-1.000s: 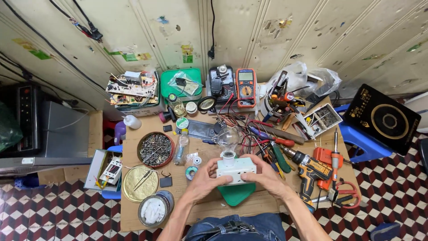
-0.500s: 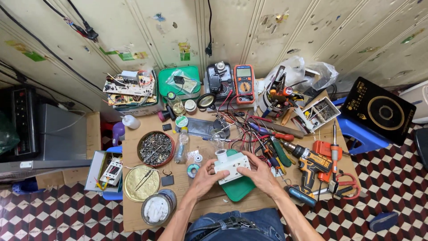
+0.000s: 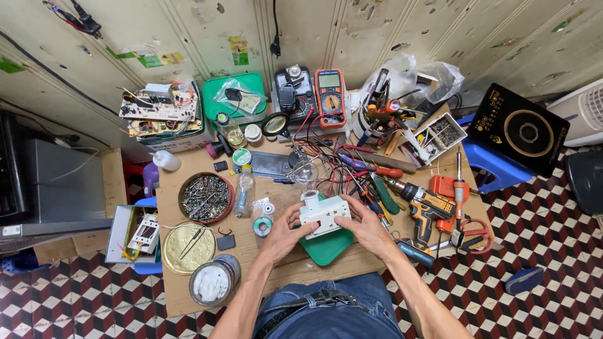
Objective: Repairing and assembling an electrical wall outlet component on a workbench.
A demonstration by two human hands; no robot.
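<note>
Compared with half a second ago, the two hands are sitting a touch lower and nearer the person, and the white rectangular plastic socket block (image 3: 325, 216) is lying more level between them; the rest of the clutter is staying where it was.

The left hand (image 3: 284, 230) is curling around the block's left end, fingers partly closed on it, and the right hand (image 3: 363, 226) is gripping the right end the same way, thumb on top. The block is hovering just above a green plastic tray (image 3: 328, 246) at the near middle of the brown cardboard-covered worktop (image 3: 188, 295). One clear glass light bulb (image 3: 305, 176) is standing in a white holder at the block's far edge.

To the left, one round tin of grey metal screws (image 3: 206, 198) is sitting beside one small clear plastic bottle (image 3: 245, 190), with one flat brass-coloured round lid (image 3: 186, 247) nearer, and one round tin holding white cloth (image 3: 214, 281) nearer still. To the right, one yellow-and-black cordless drill (image 3: 424, 207) is lying on its side, next to one orange-handled soldering iron (image 3: 459, 185) and one pair of red-handled scissors (image 3: 472, 233). At the far edge, one orange-cased digital multimeter (image 3: 330, 98) is resting beside one black analogue meter (image 3: 293, 94), and red and black wires are tangling in front of them.
</note>
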